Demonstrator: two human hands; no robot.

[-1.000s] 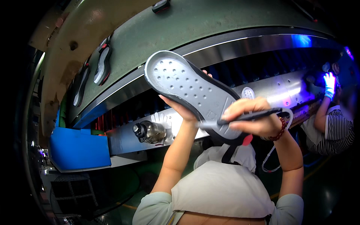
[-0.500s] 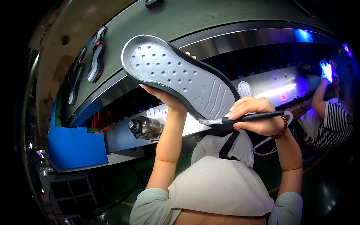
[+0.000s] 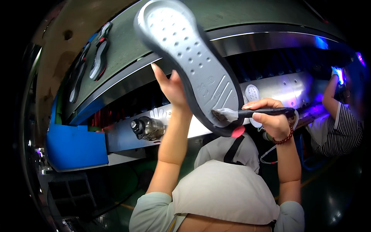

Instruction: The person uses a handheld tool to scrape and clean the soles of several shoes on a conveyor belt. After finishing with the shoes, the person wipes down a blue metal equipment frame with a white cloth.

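Observation:
A large shoe sole (image 3: 210,83), grey and dimpled inside with a black rim, stands tilted in front of me, its upper end reaching the top of the view. My left hand (image 3: 174,91) supports it from behind at the left edge; the thumb sticks up apart from the rim and the other fingers are mostly hidden. In my right hand (image 3: 272,118) is a brush (image 3: 251,113) with a dark handle, gripped between thumb and fingers. Its whitish, worn bristles touch the grey face near the lower end. A pink-red patch (image 3: 238,131) shows at that end's edge.
Several more soles (image 3: 99,60) lie on the green conveyor belt (image 3: 127,42) at the left. Below its metal edge, a dark-capped bottle (image 3: 147,128) and a pale insole-like piece (image 3: 252,92) rest on a metal shelf. A blue box (image 3: 77,149) is at left; a co-worker in stripes (image 3: 349,125) at right.
The sole has swung more upright and risen. My left thumb has come off its rim. The brush has moved from the sole's lower left edge onto its grey face.

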